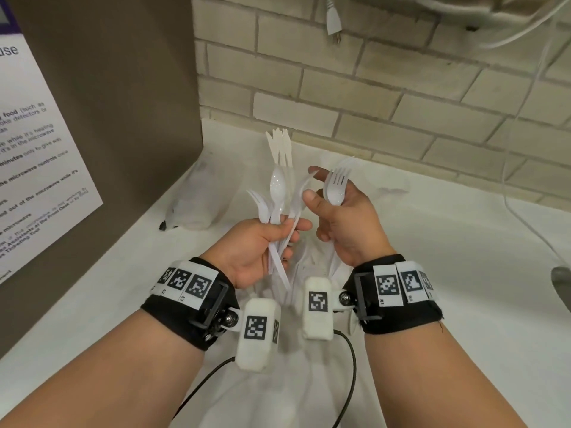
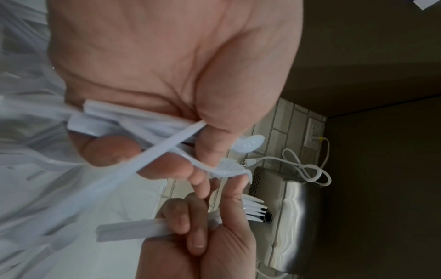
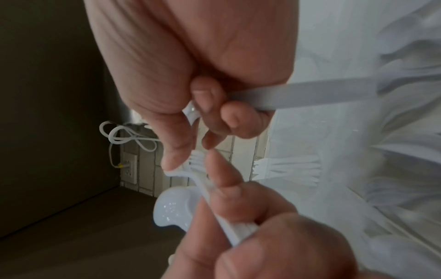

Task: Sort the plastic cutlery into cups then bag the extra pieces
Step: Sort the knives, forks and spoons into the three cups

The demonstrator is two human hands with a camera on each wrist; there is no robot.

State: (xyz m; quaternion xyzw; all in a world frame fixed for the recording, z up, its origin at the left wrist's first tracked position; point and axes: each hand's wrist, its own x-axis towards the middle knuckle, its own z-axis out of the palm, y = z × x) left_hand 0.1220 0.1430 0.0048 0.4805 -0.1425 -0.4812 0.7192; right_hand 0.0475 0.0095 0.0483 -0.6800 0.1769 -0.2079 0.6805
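Observation:
My left hand (image 1: 259,248) grips a fanned bundle of white plastic cutlery (image 1: 278,183) by the handles, with knives, a spoon and forks pointing up. My right hand (image 1: 346,230) holds a white fork (image 1: 336,186) against its palm with curled fingers. Its thumb and forefinger pinch the head of another fork (image 1: 301,193) sticking out of the bundle. The left wrist view shows the bundle's handles (image 2: 133,120) crossing my left hand's palm and a spoon (image 2: 250,143) beyond the thumb. The right wrist view shows the held fork's handle (image 3: 310,92). More loose cutlery (image 1: 309,267) lies in clear plastic under the hands.
A white counter (image 1: 432,273) runs to a tiled wall (image 1: 370,103). A brown appliance side with a notice (image 1: 108,118) stands on the left. Clear plastic (image 1: 194,208) lies in the back corner. A white cable (image 2: 305,169) hangs by a steel dispenser (image 2: 293,217).

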